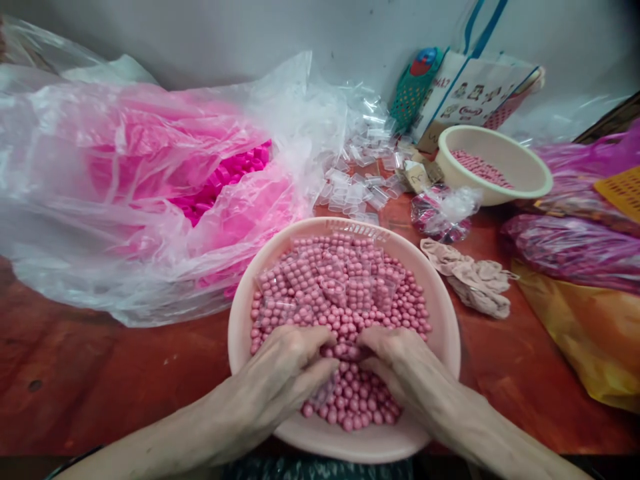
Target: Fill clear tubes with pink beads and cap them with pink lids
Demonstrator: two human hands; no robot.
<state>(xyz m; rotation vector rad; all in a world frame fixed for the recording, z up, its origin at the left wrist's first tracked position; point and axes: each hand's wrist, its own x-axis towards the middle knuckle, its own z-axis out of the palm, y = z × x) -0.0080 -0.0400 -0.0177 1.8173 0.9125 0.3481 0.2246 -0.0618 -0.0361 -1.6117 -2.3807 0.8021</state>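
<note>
A pale pink plastic basin holds many loose round pink beads. Small clear packets of beads lie heaped across its far half. Both my hands are low in the basin, facing each other over the beads. My left hand has its thumb and fingers curled inward at the beads. Opposite it, my right hand is curled the same way, its fingertips a short gap from the left ones. A few beads show between the fingertips; whatever the fingers grip is too small and covered to make out.
A large clear bag of bright pink plastic pieces spreads over the left side. Clear plastic sleeves lie behind the basin. At right are a cream bowl with beads, a crumpled beige cloth and a yellow bag.
</note>
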